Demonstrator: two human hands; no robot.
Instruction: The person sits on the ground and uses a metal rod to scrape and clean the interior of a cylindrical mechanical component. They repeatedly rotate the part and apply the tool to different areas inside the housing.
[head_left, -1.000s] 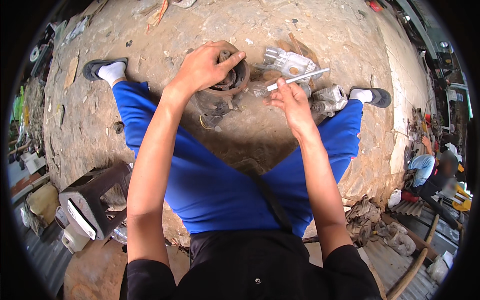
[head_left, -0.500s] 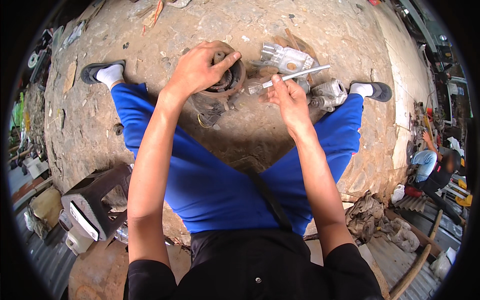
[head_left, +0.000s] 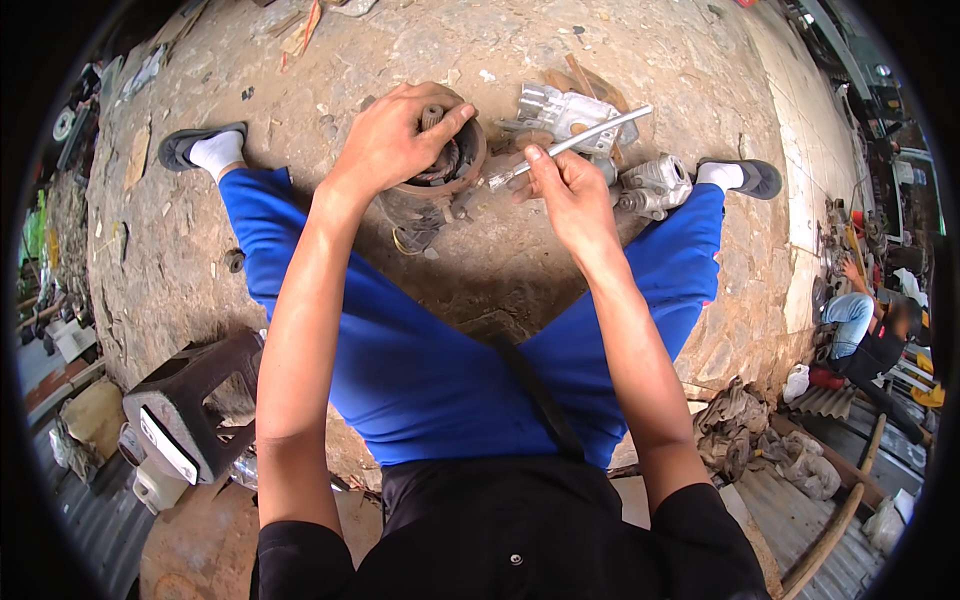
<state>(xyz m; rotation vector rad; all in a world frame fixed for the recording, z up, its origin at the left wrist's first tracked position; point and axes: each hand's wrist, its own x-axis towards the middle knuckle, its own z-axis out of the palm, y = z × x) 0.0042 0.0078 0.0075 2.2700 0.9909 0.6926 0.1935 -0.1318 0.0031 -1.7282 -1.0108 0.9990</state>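
A round, rusty metal housing [head_left: 474,172] stands on the ground between my legs, with a toothed shaft end [head_left: 432,116] and dark coils inside. My left hand [head_left: 398,142] grips its rim, the thumb stretched over the opening; the other fingers are partly hidden. In my right hand [head_left: 570,190] is a slim silver-grey rod [head_left: 612,127], pinched between thumb and fingers. Its pale lower tip, too small to make out, points at the housing from just right of it, apart from the rim. Dark loose wires [head_left: 415,235] lie at the housing's near side.
Beyond my right hand lie a silver cast-metal cover [head_left: 572,112] and a grey cast-metal part [head_left: 655,187]. A dark plastic stool [head_left: 195,400] stands at lower left. Crumpled rags [head_left: 735,425] and a wooden pole [head_left: 825,540] lie at lower right. Another person [head_left: 870,335] crouches far right.
My right hand has shifted slightly left, bringing the rod's tip nearer the housing and tilting the rod more steeply. My left hand keeps its grip on the rim.
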